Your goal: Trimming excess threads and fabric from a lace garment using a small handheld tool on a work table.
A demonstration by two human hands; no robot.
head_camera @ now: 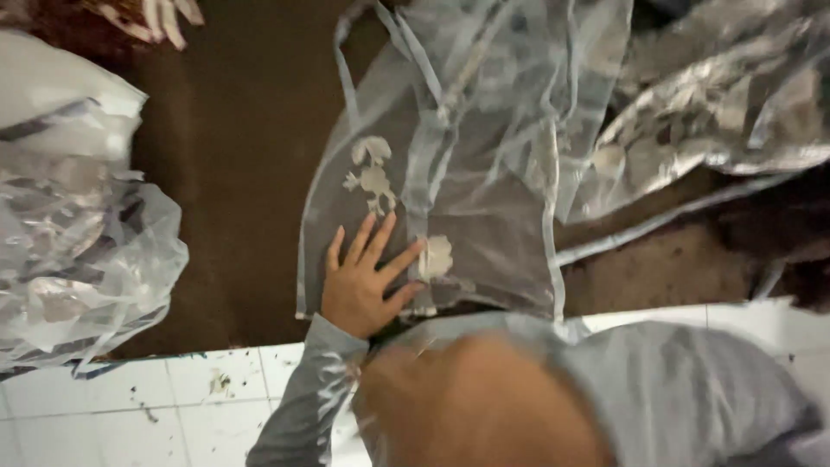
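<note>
Sheer silvery cloth (484, 173) with pale ribbon-like edging and small cream embroidered patches lies spread flat on a dark brown mat (233, 173), in the middle of the view. One hand (367, 272), seemingly the left though the view does not make this certain, rests palm down on the cloth's lower edge with fingers spread wide, holding nothing; its grey sleeve (307, 398) comes up from below. The other hand is out of view. A second shiny length of cloth (718, 95) lies crumpled at upper right. Bunched clear plastic bags (78, 233) sit at left. White floor tiles (190, 389) border the mat's near edge.
</note>
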